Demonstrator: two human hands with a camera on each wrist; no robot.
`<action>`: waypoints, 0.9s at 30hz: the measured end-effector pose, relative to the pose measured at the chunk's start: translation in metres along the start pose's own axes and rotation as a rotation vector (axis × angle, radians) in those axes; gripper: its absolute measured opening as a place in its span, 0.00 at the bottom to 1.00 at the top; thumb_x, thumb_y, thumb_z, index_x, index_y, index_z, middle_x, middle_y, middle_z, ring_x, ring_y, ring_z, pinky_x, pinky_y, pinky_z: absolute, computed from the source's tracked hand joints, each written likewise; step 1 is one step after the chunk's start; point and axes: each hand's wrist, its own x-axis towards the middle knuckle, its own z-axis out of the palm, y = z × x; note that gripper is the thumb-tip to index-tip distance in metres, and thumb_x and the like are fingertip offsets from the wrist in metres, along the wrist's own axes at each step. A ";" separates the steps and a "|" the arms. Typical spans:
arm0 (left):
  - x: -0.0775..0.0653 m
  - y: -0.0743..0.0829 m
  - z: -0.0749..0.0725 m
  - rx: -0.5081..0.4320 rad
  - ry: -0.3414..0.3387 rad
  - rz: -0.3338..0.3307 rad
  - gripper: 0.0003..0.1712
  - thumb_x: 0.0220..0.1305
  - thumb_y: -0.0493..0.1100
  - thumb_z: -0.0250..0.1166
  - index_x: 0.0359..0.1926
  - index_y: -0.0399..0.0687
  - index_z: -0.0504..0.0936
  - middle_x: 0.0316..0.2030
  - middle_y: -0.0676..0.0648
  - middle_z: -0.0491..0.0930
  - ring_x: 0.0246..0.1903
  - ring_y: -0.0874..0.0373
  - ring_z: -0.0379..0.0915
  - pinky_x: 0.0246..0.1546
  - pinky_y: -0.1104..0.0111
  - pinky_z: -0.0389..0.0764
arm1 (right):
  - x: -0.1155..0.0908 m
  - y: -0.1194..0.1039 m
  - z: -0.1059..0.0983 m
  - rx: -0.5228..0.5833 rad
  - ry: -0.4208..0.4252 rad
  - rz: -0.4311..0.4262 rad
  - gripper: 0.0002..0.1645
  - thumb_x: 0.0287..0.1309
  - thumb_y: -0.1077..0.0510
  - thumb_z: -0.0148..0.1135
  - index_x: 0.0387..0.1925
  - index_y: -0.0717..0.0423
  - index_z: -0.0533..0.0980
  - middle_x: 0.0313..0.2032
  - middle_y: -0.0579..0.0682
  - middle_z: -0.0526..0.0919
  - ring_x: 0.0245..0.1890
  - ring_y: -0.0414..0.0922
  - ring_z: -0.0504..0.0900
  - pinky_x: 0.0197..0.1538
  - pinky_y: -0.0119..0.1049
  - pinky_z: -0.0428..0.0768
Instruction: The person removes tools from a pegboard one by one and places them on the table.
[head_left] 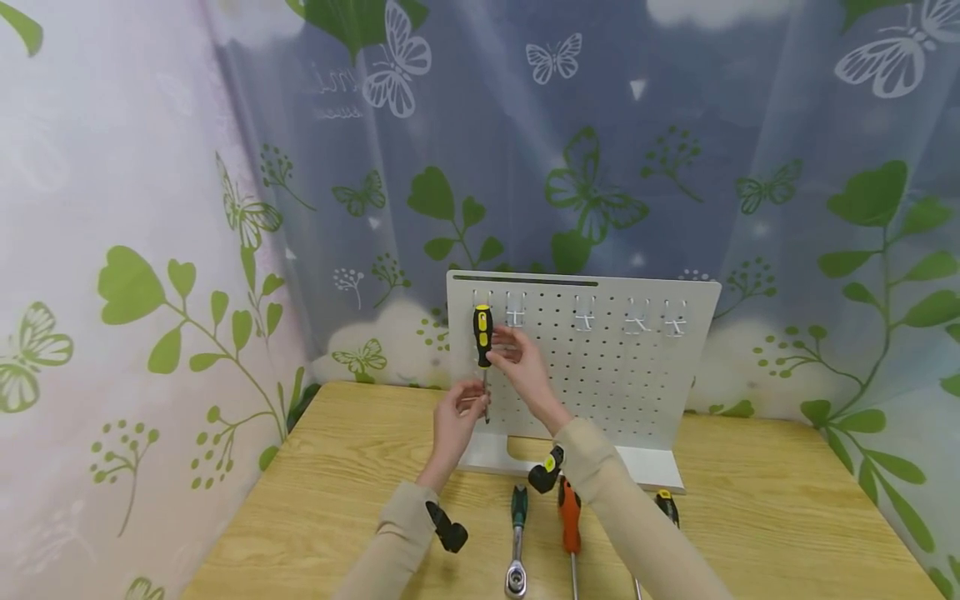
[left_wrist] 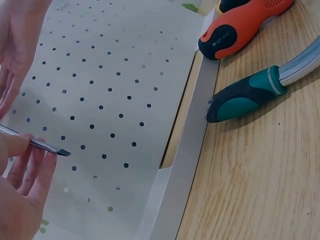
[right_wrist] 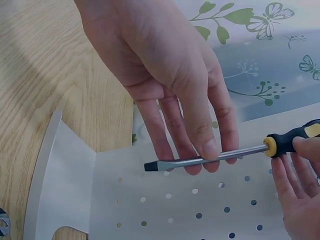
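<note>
A flat-blade screwdriver (head_left: 483,337) with a black and yellow handle hangs upright, tip down, before the left end of the white pegboard (head_left: 615,375). My left hand (head_left: 455,417) pinches its steel shaft low down, just above the dark tip, between thumb and fingers, as the right wrist view shows. My right hand (head_left: 525,371) holds the handle by its lower part, thumb in front and fingers behind. Behind the handle's top sits the leftmost hook (head_left: 482,297), partly covered by it. In the left wrist view the blade tip (left_wrist: 62,152) stands out past the left fingertips.
More metal hooks (head_left: 585,317) run along the pegboard's upper part. On the wooden table (head_left: 360,442) in front lie a green-handled ratchet wrench (head_left: 518,533), an orange-handled screwdriver (head_left: 570,521) and a black and yellow handled tool (head_left: 666,507), partly behind the right sleeve.
</note>
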 end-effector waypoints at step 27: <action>-0.021 -0.004 -0.011 -0.055 -0.058 -0.041 0.15 0.68 0.36 0.67 0.53 0.34 0.81 0.45 0.33 0.83 0.42 0.41 0.84 0.39 0.67 0.88 | -0.022 -0.028 -0.009 -0.009 -0.060 -0.014 0.30 0.65 0.62 0.67 0.67 0.59 0.72 0.54 0.61 0.80 0.49 0.54 0.83 0.53 0.44 0.84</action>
